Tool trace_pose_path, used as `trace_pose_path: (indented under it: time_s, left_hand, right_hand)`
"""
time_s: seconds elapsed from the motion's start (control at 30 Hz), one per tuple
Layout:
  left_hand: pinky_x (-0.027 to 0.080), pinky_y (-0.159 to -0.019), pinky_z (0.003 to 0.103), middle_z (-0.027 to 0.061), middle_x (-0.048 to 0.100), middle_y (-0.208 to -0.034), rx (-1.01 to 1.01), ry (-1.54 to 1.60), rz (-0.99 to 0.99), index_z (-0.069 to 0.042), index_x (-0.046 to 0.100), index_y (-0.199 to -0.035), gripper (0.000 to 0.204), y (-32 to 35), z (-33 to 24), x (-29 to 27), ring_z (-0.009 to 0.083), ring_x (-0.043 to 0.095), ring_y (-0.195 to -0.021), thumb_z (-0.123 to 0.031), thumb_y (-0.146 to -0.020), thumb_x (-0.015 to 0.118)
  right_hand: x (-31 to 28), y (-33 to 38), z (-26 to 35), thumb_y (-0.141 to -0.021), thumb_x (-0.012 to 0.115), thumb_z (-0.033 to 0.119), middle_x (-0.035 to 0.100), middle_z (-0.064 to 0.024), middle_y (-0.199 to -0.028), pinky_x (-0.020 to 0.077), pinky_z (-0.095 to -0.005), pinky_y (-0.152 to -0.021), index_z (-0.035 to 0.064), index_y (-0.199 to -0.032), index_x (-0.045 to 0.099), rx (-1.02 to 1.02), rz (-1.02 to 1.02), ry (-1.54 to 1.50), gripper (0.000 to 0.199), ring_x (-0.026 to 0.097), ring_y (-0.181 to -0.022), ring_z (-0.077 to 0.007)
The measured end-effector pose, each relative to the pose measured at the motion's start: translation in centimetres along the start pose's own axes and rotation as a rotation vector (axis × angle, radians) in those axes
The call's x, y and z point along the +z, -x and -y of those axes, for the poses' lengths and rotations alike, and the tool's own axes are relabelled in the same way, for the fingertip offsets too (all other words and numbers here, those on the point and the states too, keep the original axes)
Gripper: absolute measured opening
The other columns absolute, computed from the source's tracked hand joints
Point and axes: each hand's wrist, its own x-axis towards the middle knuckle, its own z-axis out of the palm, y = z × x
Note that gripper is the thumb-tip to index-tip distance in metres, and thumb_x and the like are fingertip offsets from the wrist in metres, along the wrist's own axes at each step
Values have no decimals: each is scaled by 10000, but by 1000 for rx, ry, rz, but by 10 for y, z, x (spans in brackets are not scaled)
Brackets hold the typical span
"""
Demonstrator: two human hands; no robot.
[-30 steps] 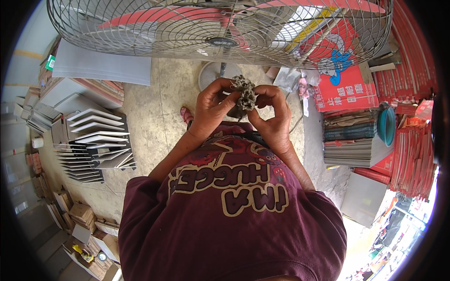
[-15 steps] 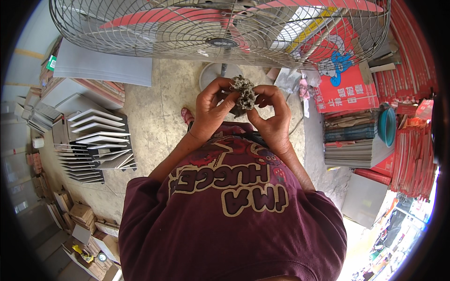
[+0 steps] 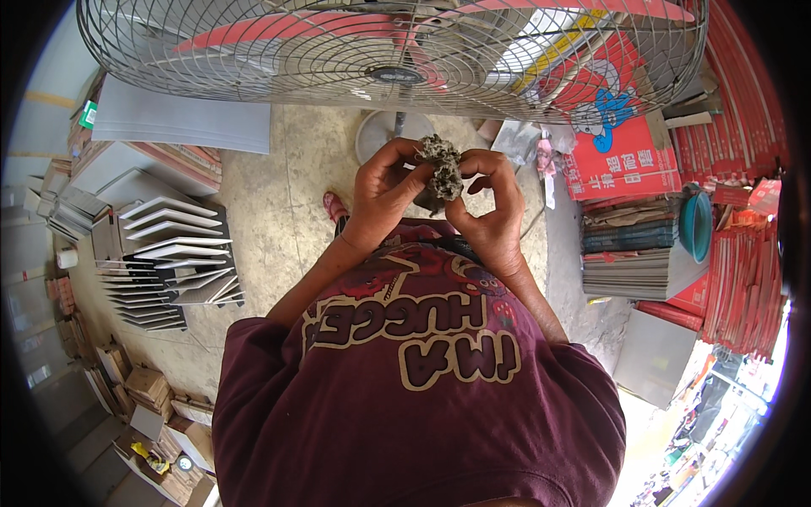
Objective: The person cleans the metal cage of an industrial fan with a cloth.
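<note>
Between my two hands, in front of my chest, is a grey, shaggy clump (image 3: 442, 173) with a ragged, fuzzy surface; I cannot make out what it is made of. The fingers and thumb of my left hand (image 3: 386, 190) pinch its left side. On the right side, the thumb and bent fingers of my right hand (image 3: 493, 201) close on its edge. A darker part of the clump hangs low between the thumbs. My fingers partly cover both of its sides.
A large fan (image 3: 279, 63) with a wire cage and red blades stands just beyond my hands, on a round base (image 3: 368, 139). To the left is a rack of tile-like panels (image 3: 169, 245). Red cartons (image 3: 629, 173) and a teal basin (image 3: 697, 228) are at right.
Both hands keep their pinch on the grey clump, almost in the same place. The surroundings have shifted slightly left in the picture.
</note>
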Motion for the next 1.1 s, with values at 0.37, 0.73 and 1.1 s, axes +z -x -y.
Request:
trace_pose_path:
  time_s: [0.37, 0.73, 1.1]
  left_hand:
    - [479, -736, 197, 26, 599, -968, -16, -6, -40, 6, 523, -1059, 176, -2, 0, -1, 61, 572, -847, -17, -895, 584]
    - [463, -717, 186, 7, 589, -937, 12, -36, -79, 1, 527, -1033, 148, -2, -6, -3, 45, 552, -837, -25, -899, 582]
    - [462, -733, 195, 27, 585, -1012, -117, -47, 14, 16, 525, -1116, 240, -2, -4, -11, 55, 551, -877, -34, -891, 593]
  right_hand:
    - [4, 2, -10, -611, 608, -57, 588, -69, -928, 478, -279, -670, 54, -944, 505, 27, 14, -72, 365, 574, -758, -185]
    - [9, -1, -4, -654, 613, -71, 606, -65, -919, 497, -275, -750, 32, -1036, 539, 146, 49, -138, 402, 609, -819, -153]
    - [6, 0, -11, -615, 598, -77, 563, -72, -924, 496, -275, -731, 29, -943, 533, 79, 58, -120, 351, 584, -825, -176]
